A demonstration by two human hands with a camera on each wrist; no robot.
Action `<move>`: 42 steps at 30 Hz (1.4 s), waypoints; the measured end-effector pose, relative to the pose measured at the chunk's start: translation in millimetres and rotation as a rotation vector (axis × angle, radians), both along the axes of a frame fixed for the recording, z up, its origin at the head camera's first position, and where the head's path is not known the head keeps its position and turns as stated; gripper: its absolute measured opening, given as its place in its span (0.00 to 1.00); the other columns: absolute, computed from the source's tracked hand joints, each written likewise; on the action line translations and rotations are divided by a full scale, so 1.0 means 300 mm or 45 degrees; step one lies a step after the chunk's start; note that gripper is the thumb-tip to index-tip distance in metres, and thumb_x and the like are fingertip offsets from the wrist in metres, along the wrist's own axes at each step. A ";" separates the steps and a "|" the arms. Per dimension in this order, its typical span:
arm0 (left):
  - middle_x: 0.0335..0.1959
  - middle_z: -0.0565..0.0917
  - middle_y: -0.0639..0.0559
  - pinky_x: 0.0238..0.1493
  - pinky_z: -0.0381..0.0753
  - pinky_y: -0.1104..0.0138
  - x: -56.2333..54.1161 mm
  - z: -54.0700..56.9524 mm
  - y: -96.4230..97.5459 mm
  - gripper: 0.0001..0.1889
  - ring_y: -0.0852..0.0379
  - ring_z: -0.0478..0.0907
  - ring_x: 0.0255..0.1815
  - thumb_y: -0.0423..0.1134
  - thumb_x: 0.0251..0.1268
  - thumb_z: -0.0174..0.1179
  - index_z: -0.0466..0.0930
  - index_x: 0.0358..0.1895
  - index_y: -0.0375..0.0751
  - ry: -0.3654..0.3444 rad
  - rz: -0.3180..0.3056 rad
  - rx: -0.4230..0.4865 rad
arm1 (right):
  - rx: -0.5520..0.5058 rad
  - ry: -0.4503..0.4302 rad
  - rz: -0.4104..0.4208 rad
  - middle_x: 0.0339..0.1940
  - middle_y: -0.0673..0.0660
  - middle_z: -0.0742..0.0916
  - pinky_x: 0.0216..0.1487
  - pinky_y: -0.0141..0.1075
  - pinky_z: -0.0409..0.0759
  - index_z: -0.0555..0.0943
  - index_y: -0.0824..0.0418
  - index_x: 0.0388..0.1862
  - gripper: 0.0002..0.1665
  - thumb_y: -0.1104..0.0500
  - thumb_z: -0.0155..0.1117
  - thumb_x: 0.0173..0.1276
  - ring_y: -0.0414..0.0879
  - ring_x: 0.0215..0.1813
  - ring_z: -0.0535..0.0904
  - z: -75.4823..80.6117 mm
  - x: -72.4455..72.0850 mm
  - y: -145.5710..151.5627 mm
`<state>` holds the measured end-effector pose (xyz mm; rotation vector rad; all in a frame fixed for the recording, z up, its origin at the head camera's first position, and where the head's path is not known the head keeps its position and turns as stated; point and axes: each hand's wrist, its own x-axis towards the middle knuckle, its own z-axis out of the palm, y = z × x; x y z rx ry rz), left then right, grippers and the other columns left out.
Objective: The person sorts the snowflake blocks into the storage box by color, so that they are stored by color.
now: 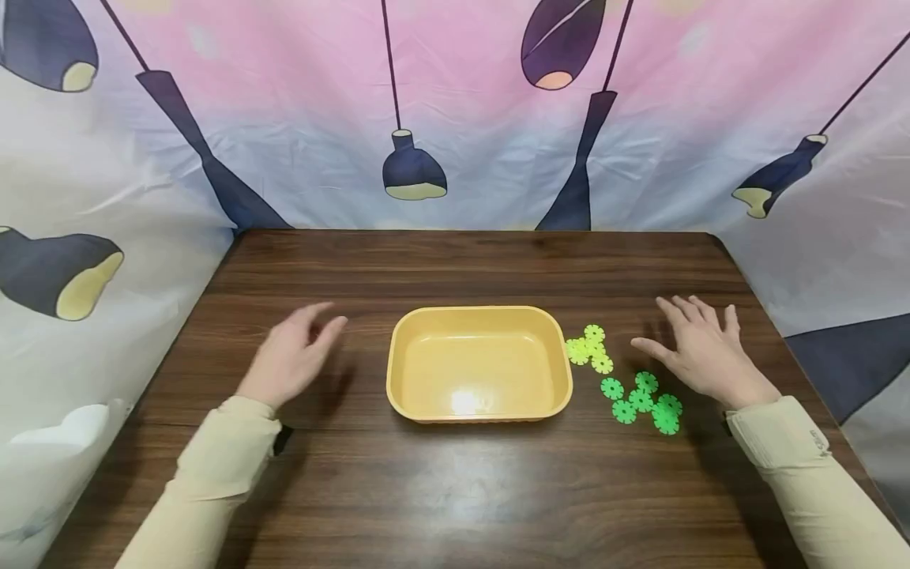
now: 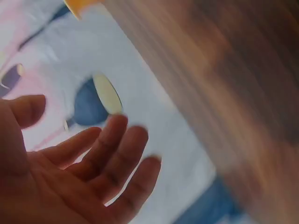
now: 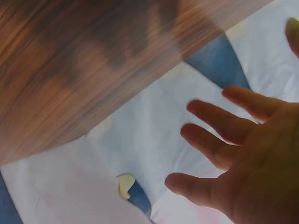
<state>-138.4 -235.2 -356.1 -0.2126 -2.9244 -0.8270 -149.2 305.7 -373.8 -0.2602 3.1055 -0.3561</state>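
Note:
A yellow rectangular basin (image 1: 479, 322) with nothing inside sits mid-table. Right beside it lie several yellow-green notched plastic discs (image 1: 594, 348), and nearer the front several green notched discs (image 1: 641, 401), some overlapping. My left hand (image 1: 287, 359) hovers left of the basin, holding nothing; its fingers are loosely bent in the left wrist view. On the other side my right hand (image 1: 704, 348) is spread above the table, just right of the discs, its palm bare in the right wrist view.
The dark wood-grain table (image 1: 441, 490) reaches back to a patterned cloth (image 1: 483, 158) hung behind it and at both sides. Beige sleeves (image 1: 213, 458) cover both forearms.

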 end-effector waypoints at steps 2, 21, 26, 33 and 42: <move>0.46 0.81 0.37 0.48 0.76 0.48 -0.008 -0.019 0.049 0.31 0.42 0.79 0.44 0.58 0.76 0.44 0.70 0.65 0.35 -0.109 -0.022 0.100 | -0.011 -0.031 0.026 0.68 0.74 0.66 0.64 0.72 0.29 0.63 0.69 0.71 0.51 0.31 0.55 0.67 0.73 0.70 0.53 -0.005 -0.002 -0.017; 0.43 0.81 0.36 0.28 0.81 0.65 -0.046 -0.094 0.219 0.20 0.54 0.77 0.29 0.39 0.76 0.48 0.70 0.63 0.29 -0.486 -0.009 0.650 | 0.003 -0.096 0.197 0.36 0.52 0.86 0.57 0.67 0.56 0.83 0.59 0.39 0.19 0.45 0.69 0.64 0.54 0.40 0.76 -0.036 -0.068 -0.169; 0.35 0.80 0.36 0.22 0.76 0.68 -0.050 -0.104 0.217 0.18 0.57 0.74 0.22 0.36 0.75 0.49 0.70 0.61 0.27 -0.466 -0.043 0.675 | 0.010 -0.117 0.208 0.40 0.56 0.86 0.59 0.67 0.54 0.82 0.63 0.45 0.21 0.48 0.71 0.62 0.57 0.44 0.76 -0.046 -0.080 -0.186; 0.32 0.79 0.38 0.20 0.76 0.68 -0.058 -0.114 0.214 0.18 0.57 0.72 0.20 0.36 0.76 0.49 0.69 0.62 0.27 -0.488 -0.075 0.694 | -0.011 -0.123 0.222 0.35 0.53 0.85 0.61 0.66 0.52 0.82 0.63 0.46 0.19 0.53 0.73 0.61 0.54 0.42 0.77 -0.062 -0.083 -0.185; 0.34 0.79 0.39 0.20 0.76 0.67 -0.050 -0.121 0.210 0.18 0.56 0.72 0.20 0.38 0.76 0.49 0.69 0.62 0.31 -0.501 -0.042 0.704 | -0.120 -0.114 0.227 0.27 0.47 0.85 0.57 0.64 0.54 0.83 0.60 0.38 0.12 0.57 0.74 0.60 0.46 0.33 0.78 -0.059 -0.086 -0.174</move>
